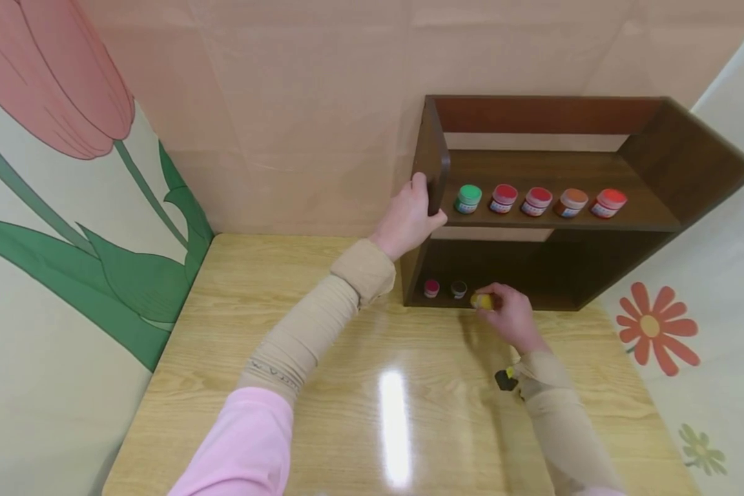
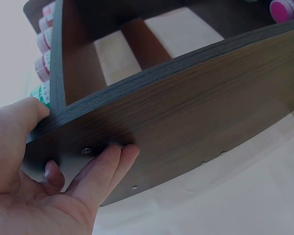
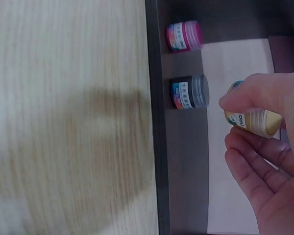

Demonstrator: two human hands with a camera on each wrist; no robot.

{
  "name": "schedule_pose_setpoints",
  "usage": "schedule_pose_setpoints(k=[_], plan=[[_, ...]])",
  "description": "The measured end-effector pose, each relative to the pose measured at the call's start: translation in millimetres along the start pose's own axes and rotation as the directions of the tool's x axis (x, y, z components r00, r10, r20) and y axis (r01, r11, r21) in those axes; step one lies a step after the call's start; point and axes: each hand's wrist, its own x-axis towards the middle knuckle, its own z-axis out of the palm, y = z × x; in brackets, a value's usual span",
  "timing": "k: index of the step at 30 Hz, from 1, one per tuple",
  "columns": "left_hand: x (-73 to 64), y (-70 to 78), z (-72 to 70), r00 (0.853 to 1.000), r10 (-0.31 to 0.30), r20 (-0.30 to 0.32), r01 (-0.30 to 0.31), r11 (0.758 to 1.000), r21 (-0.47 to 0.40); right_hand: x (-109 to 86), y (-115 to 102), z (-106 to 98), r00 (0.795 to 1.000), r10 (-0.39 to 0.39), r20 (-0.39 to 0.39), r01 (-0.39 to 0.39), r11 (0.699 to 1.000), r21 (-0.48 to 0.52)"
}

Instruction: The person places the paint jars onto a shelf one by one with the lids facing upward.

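A dark brown two-level wooden shelf (image 1: pixel 533 169) stands at the back right of the table. My left hand (image 1: pixel 407 217) grips its left side panel (image 2: pixel 196 105), thumb at the front edge and fingers against the outer face. In my right hand (image 1: pixel 513 318) a small yellow paint jar (image 3: pixel 259 122) is pinched between thumb and fingers, tilted, at the lower level's front. To its left on that level sit a black paint jar (image 3: pixel 189 92) and a magenta paint jar (image 3: pixel 183 35).
Along the upper level runs a row of paint jars: green (image 1: pixel 468 199), two red ones, brown (image 1: pixel 572 203) and orange-red (image 1: pixel 608 203). The wood-grain table (image 1: pixel 248 296) reaches toward me. Flower-printed cloth (image 1: pixel 731 275) hangs on both sides.
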Motion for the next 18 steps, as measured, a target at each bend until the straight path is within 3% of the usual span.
schedule_pose_setpoints(k=[5,18], plan=[[-0.2,0.4,0.1,1.000,0.004,-0.002,-0.004,1.000,0.002,8.8,5.0,-3.7,0.999,-0.023,-0.036,0.022,0.999,-0.032],[0.2,-0.4,0.0,1.000,0.001,0.005,-0.001,1.000,-0.026,40.5,27.3,-10.5,0.998,-0.040,-0.042,0.038,0.998,-0.056]])
